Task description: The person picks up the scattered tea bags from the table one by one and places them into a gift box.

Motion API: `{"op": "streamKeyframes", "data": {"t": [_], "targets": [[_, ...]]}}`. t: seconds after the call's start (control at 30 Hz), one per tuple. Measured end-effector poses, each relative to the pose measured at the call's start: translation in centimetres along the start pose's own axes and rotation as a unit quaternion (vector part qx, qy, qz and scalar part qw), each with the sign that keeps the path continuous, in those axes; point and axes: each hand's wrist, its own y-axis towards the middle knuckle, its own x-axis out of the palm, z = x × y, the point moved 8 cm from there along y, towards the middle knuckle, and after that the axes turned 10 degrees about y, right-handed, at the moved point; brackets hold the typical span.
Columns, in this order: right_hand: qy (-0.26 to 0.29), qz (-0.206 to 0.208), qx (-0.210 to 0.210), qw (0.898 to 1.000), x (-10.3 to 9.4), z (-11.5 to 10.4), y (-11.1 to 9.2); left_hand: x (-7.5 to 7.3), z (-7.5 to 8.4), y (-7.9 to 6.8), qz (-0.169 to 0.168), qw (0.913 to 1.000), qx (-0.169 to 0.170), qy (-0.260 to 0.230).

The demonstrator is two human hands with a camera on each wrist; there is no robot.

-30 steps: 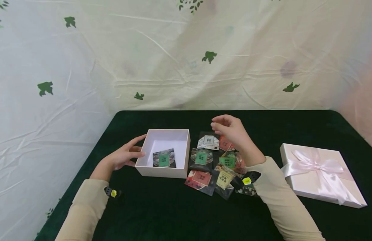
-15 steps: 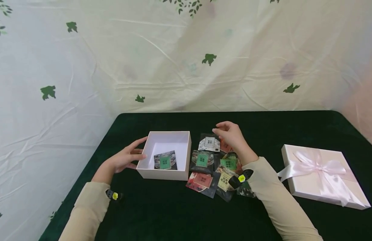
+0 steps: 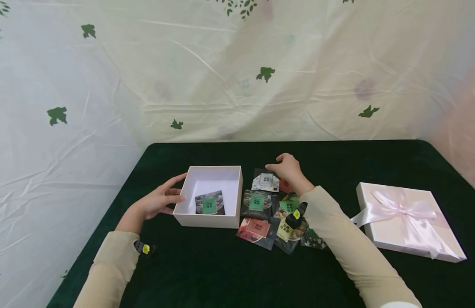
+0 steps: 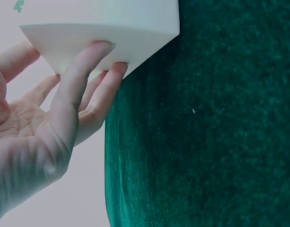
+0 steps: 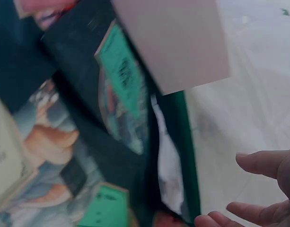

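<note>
A white open box (image 3: 212, 220) stands on the dark green table, with one small square packet (image 3: 209, 205) bearing a green label inside it. My left hand (image 3: 154, 201) touches the box's left side with spread, fairly straight fingers; the left wrist view shows the thumb and fingertips against its wall (image 4: 102, 33). To the right of the box lie several flat, dark packets with coloured labels. Over the far end of them hovers my right hand (image 3: 291, 171), by the white-labelled packet (image 3: 265, 182). Its thumb and fingers are apart in the right wrist view, with nothing visible between them.
On the right lies a pale pink box lid (image 3: 411, 214) tied with a ribbon bow. Green-labelled (image 3: 256, 203), red-labelled (image 3: 257, 229) and yellow-labelled (image 3: 284, 231) packets overlap beside the box. A pale curtain (image 3: 222, 77) with leaf prints hangs behind the table.
My right hand has come down and slightly left toward the white-labelled packet, its forearm shifting forward and left. The left hand stays against the box.
</note>
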Motion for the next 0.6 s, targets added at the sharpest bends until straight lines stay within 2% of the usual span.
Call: {"op": "streamKeyframes", "data": {"t": [0.13, 0.33, 0.6], "targets": [[-0.031, -0.011, 0.019, 0.999, 0.9, 0.8, 0.4, 0.2, 0.0, -0.1, 0.000, 1.0000, -0.001, -0.002], [-0.094, -0.027, 0.001, 0.995, 2.1, 0.8, 0.8, 0.1, -0.1, -0.2, 0.002, 1.0000, -0.004, -0.002], [-0.160, -0.010, 0.015, 0.987, 2.8, 0.6, 0.9, 0.0, 0.1, -0.3, 0.002, 1.0000, -0.008, -0.002]]}}
